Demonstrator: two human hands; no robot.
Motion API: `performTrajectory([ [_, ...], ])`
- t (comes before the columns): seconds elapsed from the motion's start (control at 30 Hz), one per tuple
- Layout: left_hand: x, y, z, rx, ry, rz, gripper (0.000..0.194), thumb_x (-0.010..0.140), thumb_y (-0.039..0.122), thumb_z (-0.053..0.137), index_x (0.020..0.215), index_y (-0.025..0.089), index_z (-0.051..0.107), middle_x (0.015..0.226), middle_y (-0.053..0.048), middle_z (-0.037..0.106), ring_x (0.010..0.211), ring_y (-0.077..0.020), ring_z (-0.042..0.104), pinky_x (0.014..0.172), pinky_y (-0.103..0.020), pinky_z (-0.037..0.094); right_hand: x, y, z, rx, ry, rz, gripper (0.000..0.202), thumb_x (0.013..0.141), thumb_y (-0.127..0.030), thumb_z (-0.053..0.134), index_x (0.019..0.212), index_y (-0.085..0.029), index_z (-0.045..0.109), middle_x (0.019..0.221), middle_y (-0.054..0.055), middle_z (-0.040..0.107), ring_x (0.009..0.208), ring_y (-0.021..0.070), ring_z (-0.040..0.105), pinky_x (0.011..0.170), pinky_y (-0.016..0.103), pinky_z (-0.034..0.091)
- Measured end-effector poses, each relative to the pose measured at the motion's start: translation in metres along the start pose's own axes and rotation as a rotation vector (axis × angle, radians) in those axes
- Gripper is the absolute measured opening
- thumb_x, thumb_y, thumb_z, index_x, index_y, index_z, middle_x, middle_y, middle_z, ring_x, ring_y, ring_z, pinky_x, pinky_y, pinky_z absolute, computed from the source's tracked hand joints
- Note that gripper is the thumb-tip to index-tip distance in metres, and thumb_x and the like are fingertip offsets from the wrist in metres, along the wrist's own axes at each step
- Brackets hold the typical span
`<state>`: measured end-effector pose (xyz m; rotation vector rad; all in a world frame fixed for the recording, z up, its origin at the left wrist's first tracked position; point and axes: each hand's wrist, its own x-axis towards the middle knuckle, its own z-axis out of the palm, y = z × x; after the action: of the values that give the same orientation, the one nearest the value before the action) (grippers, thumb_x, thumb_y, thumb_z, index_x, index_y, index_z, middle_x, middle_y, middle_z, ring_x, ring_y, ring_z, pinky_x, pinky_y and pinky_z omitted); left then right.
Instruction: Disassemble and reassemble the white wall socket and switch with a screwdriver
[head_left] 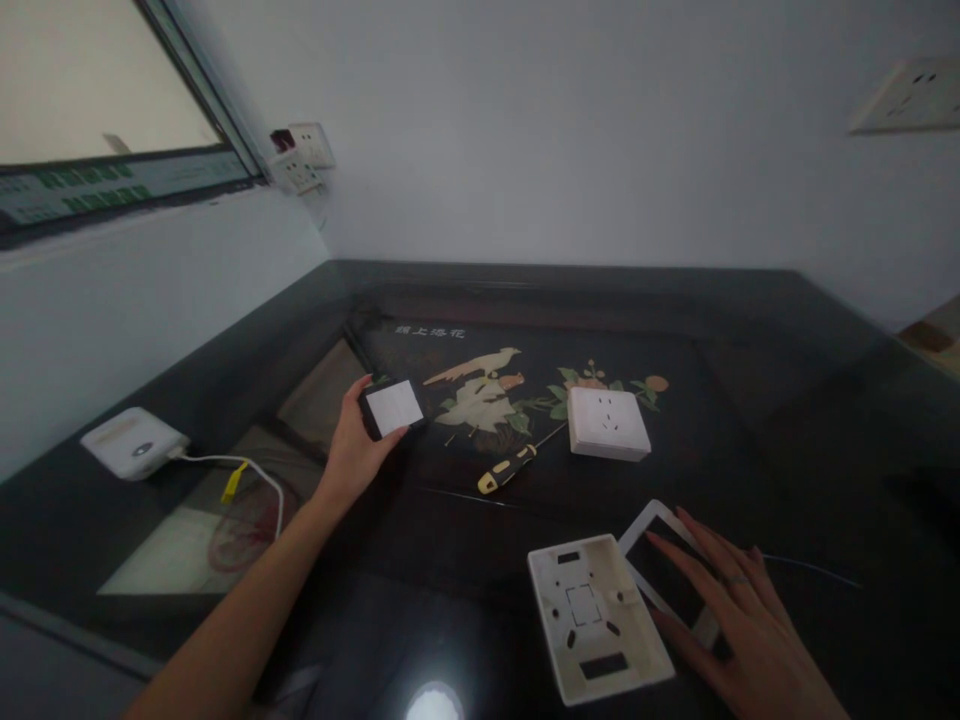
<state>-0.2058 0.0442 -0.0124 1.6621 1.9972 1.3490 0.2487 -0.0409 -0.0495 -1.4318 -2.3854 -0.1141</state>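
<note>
My left hand (360, 440) grips a small square piece with a black rim and a white face (396, 408), thumb at its lower edge and fingers behind its left side. At the lower right, my right hand (739, 610) reaches over a white square frame (651, 512), its fingers and thumb bent across the frame's opening and edges. Beside that frame, touching or nearly so, a white wall-socket back box (544, 600) lies with its hollow side up. A yellow-and-black screwdriver (508, 470) points toward a white socket (609, 420) farther back.
A white device (135, 442) with a white cable (262, 475) and yellow tag sits on the left of the dark glossy tabletop (420, 540). Walls bound the far and left sides, with sockets (311, 145) in the corner. A thin wire (814, 568) lies right of my right hand.
</note>
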Motion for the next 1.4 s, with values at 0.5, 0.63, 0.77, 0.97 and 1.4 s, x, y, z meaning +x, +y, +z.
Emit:
performTrajectory([
  [0.5, -0.008, 0.009, -0.001, 0.085, -0.024, 0.159, 0.054, 0.084, 0.021, 0.061, 0.135, 0.025, 0.042, 0.134, -0.009, 0.054, 0.121, -0.0266, 0.058, 0.102, -0.044, 0.049, 0.002, -0.005, -0.013, 0.050, -0.081, 0.018, 0.061, 0.090, -0.049, 0.054, 0.146, -0.028, 0.041, 0.157, 0.016, 0.036, 0.138, 0.0412, 0.043, 0.105, 0.074, 0.035],
  [0.63, -0.009, 0.017, -0.005, 0.139, -0.066, 0.226, 0.053, 0.090, 0.021, 0.054, 0.141, 0.024, 0.040, 0.137, -0.009, 0.056, 0.128, -0.0258, 0.055, 0.107, -0.044, 0.046, -0.002, 0.001, -0.013, 0.059, -0.137, -0.065, 0.087, 0.085, -0.053, 0.063, 0.157, -0.032, 0.018, 0.164, 0.015, 0.022, 0.142, 0.0450, 0.035, 0.101, 0.078, 0.034],
  [0.77, -0.008, 0.022, -0.008, 0.204, -0.142, 0.304, 0.038, 0.093, 0.020, 0.045, 0.129, 0.024, 0.056, 0.132, -0.007, 0.061, 0.125, -0.0243, 0.056, 0.110, -0.044, 0.043, 0.007, 0.003, -0.018, 0.098, -0.189, -0.191, 0.104, 0.073, -0.062, 0.071, 0.157, -0.037, 0.014, 0.165, 0.012, 0.019, 0.146, 0.0463, 0.026, 0.106, 0.081, 0.021],
  [0.97, -0.009, 0.013, -0.007, 0.283, -0.242, 0.392, 0.044, 0.088, 0.012, 0.042, 0.124, 0.026, 0.064, 0.135, -0.006, 0.057, 0.131, -0.0261, 0.050, 0.115, -0.049, 0.037, 0.027, -0.017, -0.021, 0.140, -0.300, -0.339, 0.094, 0.079, -0.064, 0.065, 0.155, -0.038, 0.018, 0.161, 0.012, 0.032, 0.146, 0.0435, 0.028, 0.107, 0.079, 0.021],
  [1.4, -0.008, 0.006, -0.005, 0.343, -0.343, 0.429, 0.041, 0.090, 0.015, 0.045, 0.125, 0.025, 0.063, 0.146, -0.009, 0.047, 0.140, -0.0297, 0.040, 0.117, -0.055, 0.033, 0.080, -0.125, -0.015, 0.459, -0.475, -0.598, 0.083, 0.086, -0.073, 0.040, 0.156, -0.035, 0.018, 0.158, 0.017, 0.035, 0.147, 0.0400, 0.028, 0.108, 0.080, 0.014],
])
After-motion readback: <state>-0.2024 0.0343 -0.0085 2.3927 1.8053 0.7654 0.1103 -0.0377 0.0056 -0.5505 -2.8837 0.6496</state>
